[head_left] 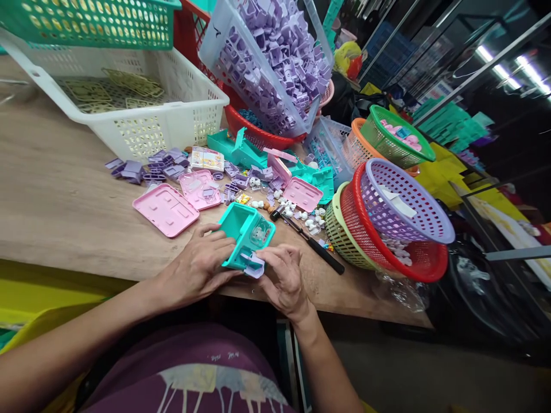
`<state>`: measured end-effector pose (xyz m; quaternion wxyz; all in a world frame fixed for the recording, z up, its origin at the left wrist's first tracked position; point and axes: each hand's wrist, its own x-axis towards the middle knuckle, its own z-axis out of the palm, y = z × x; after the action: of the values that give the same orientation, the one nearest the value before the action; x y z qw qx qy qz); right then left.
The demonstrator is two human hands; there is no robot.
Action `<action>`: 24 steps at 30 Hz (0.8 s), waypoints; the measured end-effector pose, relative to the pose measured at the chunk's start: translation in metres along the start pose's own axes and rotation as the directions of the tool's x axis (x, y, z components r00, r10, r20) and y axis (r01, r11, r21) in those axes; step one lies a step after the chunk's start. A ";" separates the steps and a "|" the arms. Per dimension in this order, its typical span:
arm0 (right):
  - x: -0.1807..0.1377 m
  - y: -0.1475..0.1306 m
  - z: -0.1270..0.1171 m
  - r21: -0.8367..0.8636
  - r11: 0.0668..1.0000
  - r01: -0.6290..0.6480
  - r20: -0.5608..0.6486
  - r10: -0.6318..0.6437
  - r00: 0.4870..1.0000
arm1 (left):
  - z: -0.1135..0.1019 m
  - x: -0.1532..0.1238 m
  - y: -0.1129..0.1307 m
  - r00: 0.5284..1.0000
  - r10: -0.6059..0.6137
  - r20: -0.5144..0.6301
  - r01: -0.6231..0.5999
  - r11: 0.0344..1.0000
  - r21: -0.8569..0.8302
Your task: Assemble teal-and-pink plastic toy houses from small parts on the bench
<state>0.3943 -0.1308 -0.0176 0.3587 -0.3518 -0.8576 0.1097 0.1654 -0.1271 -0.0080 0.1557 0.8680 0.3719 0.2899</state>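
Right at the near edge of the wooden worktop, both hands hold one teal plastic box. The left hand is wrapped around the box's left side, with its fingers closed on it. The right hand pinches a small purple piece that sits against the bottom corner of the box. The box is open on top, and something small and clear lies inside it.

Just behind the hands, two pink lids lie flat on the worktop. Near them are loose purple bits, tiny white pieces and a black-handled tool. A white basket stands farther back on the left. A clear bin full of purple parts leans behind the middle. On the right, a stack of round baskets tips at the worktop's edge.
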 end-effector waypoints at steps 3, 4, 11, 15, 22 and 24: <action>0.004 -0.001 -0.001 -0.029 0.998 -0.052 0.004 0.052 0.999 | -0.001 0.000 0.000 1.000 0.001 0.006 -0.001 1.000 0.007; 0.006 -0.003 -0.002 -0.045 0.996 -0.073 -0.003 0.073 0.997 | -0.001 0.000 0.000 1.000 0.002 -0.001 -0.002 1.000 0.014; -0.002 -0.013 0.003 -0.125 0.991 -0.037 -0.092 0.026 0.995 | 0.005 -0.007 0.008 0.999 0.025 -0.041 -0.022 0.997 0.071; -0.016 -0.003 0.014 -0.047 0.998 0.032 -0.201 -0.041 0.979 | 0.005 -0.011 0.010 0.998 0.054 -0.046 -0.050 0.996 0.071; -0.018 0.001 0.019 -0.060 0.998 -0.010 -0.221 -0.003 0.975 | 0.003 -0.009 0.007 0.999 0.045 -0.024 -0.044 0.998 0.051; -0.018 0.001 0.019 -0.028 0.999 -0.034 -0.213 0.027 0.977 | 0.003 -0.008 0.006 0.999 0.040 -0.020 -0.039 0.998 0.052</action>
<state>0.3903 -0.1410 -0.0412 0.4410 -0.3804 -0.8104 0.0633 0.1663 -0.1373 -0.0098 0.1235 0.8758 0.3637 0.2922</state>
